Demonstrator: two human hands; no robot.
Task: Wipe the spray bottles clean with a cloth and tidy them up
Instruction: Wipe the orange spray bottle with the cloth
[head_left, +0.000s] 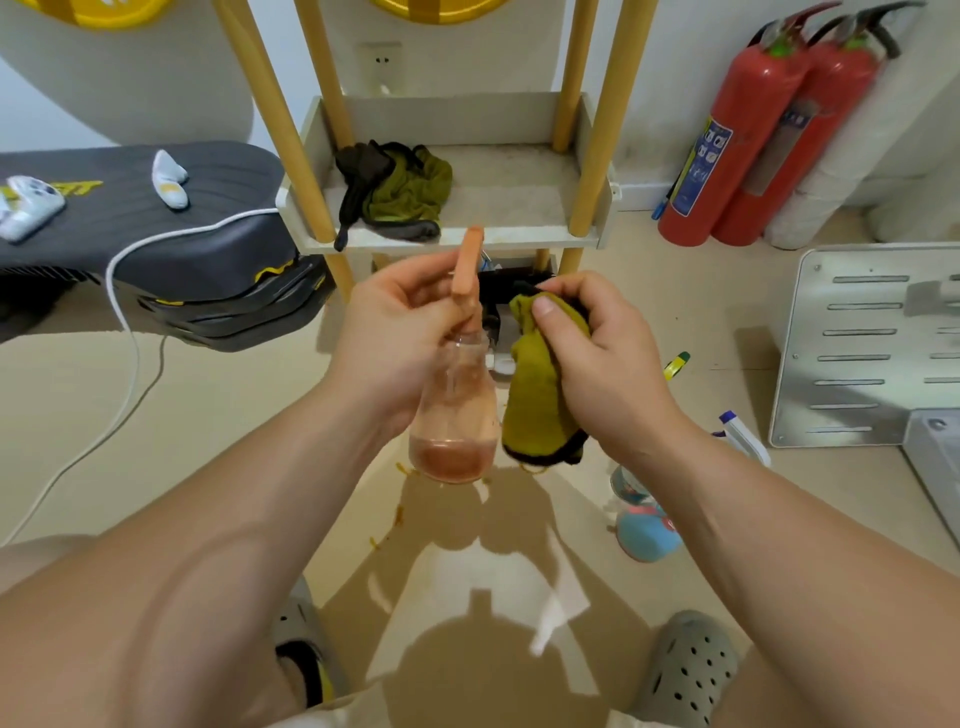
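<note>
Head view: the left hand (395, 332) is clamped round the neck of the spray bottle (454, 410), just under its orange pump head, so the clear body hangs free in the air with a little reddish liquid pooled at its base. The right hand (597, 353) is bunched round a yellow-green cloth (540, 395), which hangs at three o'clock of the bottle. It sits so close that I cannot tell whether it touches the bottle.

The main risk, as I judge it, is the high grip. A firm sideways rub from the cloth could swing the unsupported body, twist the pump head loose or slip the neck through the fingers. The bottle would then drop to the floor (218, 415) and spill.

Room is tight at twelve o'clock. The nozzle tip stands just in front of the shelf (519, 239) and its front rim, with a yellow post on either side, so a push forward could knock it. At four o'clock a blue bottle (647, 525) and a white spray bottle (743, 436) sit on the floor near the right forearm. A metal panel (857, 353) stands at three o'clock and a white cable (124, 291) trails at nine. The open room lies at six o'clock, between the feet.
</note>
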